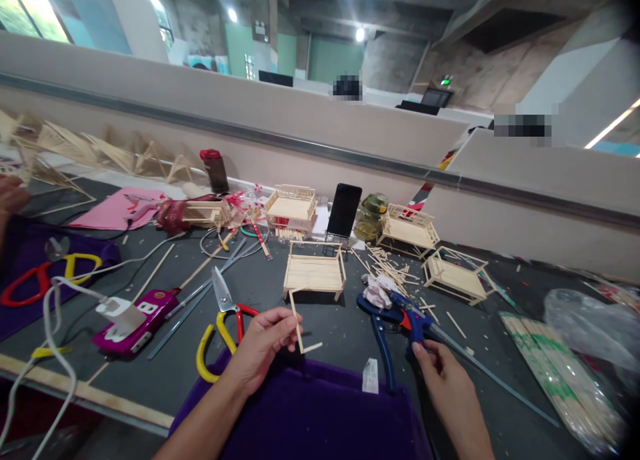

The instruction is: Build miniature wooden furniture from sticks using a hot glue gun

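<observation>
My left hand (263,343) pinches a small frame of thin wooden sticks (300,323), held upright just above the dark table in front of a small stick-built bed model (315,272). My right hand (440,373) rests on the table with its fingers curled at the base of a blue glue gun (395,320); its fingertips touch the gun's handle. A purple cloth (320,413) lies across the near edge between my forearms.
Scissors with yellow and red handles (223,320) lie left of my left hand. A magenta power strip (137,320) with white cables sits further left. More stick models (457,273), a black phone on a stand (344,210), loose sticks and a bag of skewers (555,373) surround them. Another person's hand (7,200) shows at far left.
</observation>
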A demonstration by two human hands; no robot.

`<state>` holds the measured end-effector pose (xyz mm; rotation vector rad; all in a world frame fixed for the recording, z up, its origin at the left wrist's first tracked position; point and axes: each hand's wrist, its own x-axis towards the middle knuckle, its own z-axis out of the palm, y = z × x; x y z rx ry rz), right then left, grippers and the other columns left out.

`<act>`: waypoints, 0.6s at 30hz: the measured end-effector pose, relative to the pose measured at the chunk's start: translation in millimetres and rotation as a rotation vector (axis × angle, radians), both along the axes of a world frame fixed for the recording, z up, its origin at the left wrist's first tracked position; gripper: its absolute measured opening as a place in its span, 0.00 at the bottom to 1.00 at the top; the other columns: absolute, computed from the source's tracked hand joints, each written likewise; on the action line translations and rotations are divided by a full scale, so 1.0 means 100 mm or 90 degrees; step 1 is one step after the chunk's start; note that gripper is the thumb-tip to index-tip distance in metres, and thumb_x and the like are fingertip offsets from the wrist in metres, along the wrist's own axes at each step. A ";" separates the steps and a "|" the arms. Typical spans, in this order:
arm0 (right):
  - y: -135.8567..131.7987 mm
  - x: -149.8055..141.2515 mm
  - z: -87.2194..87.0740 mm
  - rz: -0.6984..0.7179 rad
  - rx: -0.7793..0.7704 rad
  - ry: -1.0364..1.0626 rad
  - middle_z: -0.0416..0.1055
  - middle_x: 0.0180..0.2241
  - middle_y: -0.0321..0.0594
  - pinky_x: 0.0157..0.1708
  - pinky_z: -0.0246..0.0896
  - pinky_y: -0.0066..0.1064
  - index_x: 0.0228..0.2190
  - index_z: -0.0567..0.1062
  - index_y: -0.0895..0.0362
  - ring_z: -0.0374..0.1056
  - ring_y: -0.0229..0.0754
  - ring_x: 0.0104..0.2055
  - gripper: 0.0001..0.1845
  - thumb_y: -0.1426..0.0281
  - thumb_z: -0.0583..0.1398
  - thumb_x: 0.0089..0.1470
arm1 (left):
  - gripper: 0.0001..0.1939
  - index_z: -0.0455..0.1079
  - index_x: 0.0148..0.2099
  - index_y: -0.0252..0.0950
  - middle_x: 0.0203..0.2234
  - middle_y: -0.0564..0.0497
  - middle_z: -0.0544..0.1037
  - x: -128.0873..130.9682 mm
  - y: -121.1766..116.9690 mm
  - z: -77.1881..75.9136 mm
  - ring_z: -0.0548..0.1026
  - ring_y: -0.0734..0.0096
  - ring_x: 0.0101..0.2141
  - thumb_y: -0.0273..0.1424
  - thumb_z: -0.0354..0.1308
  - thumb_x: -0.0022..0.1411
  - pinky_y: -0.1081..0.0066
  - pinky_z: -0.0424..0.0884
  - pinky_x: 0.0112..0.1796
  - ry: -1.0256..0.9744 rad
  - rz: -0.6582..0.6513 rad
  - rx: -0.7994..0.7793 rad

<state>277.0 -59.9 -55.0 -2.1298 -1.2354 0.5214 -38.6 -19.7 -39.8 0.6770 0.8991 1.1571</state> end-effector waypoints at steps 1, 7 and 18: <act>0.01 0.02 -0.03 0.001 0.018 0.038 0.75 0.27 0.42 0.29 0.63 0.36 0.39 0.74 0.57 0.72 0.48 0.28 0.28 0.47 0.56 0.48 | 0.13 0.76 0.31 0.32 0.22 0.51 0.74 0.00 0.00 0.00 0.68 0.78 0.22 0.36 0.69 0.48 0.77 0.67 0.24 0.000 0.000 -0.002; 0.05 0.04 -0.11 -0.050 0.027 0.276 0.75 0.27 0.41 0.19 0.59 0.29 0.42 0.73 0.61 0.72 0.47 0.28 0.36 0.46 0.62 0.40 | 0.12 0.73 0.28 0.32 0.18 0.54 0.71 0.01 0.01 0.01 0.66 0.80 0.20 0.36 0.69 0.47 0.77 0.66 0.23 -0.009 -0.004 0.006; 0.06 -0.02 0.09 -0.143 0.142 0.671 0.72 0.23 0.35 0.20 0.66 0.25 0.33 0.75 0.59 0.67 0.36 0.22 0.22 0.61 0.71 0.36 | 0.13 0.72 0.28 0.33 0.19 0.54 0.72 0.00 0.02 -0.02 0.67 0.80 0.19 0.35 0.70 0.47 0.78 0.66 0.22 -0.036 -0.025 -0.019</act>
